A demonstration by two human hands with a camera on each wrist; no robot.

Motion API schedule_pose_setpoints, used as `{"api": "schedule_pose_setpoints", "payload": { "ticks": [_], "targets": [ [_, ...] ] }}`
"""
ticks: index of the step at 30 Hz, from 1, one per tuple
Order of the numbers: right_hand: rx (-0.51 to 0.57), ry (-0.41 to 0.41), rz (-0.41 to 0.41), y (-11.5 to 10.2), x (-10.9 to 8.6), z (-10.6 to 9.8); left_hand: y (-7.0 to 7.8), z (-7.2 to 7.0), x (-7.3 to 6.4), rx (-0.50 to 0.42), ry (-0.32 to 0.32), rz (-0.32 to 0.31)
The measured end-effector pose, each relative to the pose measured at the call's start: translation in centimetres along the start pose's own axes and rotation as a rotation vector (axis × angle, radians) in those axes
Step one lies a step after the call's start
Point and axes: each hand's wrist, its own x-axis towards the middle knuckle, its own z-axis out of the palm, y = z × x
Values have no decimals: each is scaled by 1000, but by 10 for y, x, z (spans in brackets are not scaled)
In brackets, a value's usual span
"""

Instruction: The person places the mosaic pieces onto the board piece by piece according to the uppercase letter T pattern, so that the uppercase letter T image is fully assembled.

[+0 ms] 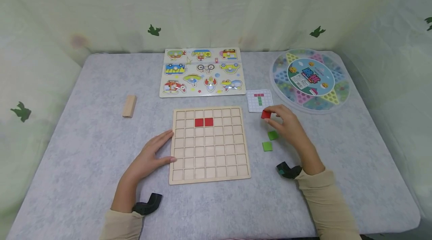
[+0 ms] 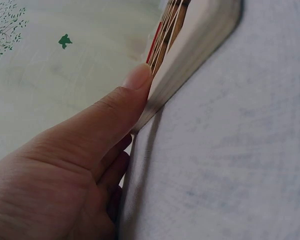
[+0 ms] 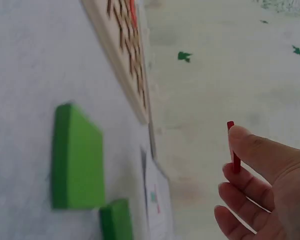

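Hands well apart, at opposite sides of the square wooden grid board, which lies flat on the table. Left hand: fingers and thumb extended and spread, touching the board's left edge; the left wrist view shows the thumb tip on the rim. Right hand: red square tile pinched between thumb and index finger; the right wrist view shows it edge-on, the other fingers loosely bent and parted.

Held tile is to the right of the board; in the head view it overlaps the lower right corner of the pattern card. Card print: a row of red squares with a green column below its middle.

On board: two red tiles, side by side in the second row from the top, third and fourth cells from the left. Off board: two green square tiles on the table near the right hand, one just beside the other.

Surroundings: vehicle peg puzzle beyond the board; round board-game set at far right; small wooden block to the left.
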Motion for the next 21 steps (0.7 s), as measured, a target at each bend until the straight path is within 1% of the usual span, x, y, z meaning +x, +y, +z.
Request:
{"api": "schedule_pose_setpoints", "payload": {
  "ticks": [6,8,10,12,16,18,21],
  "targets": [
    [71,89,-224,-33,21,8,0,0,0,-3,1,-1],
    [104,99,-276,-43,27,14,1,0,0,-5,0,1],
    [129,100,-311,-51,33,22,1,0,0,-7,-1,2],
    [145,99,-327,-57,38,31,1,-1,0,-7,-3,5],
    [174,75,-314,-65,45,53,2,-1,0,-8,-4,7],
    [192,47,-288,-65,48,65,2,-1,0,-9,-3,7],
    [207,-11,-223,-61,51,81,3,-2,0,-8,-4,6]
  ]
}}
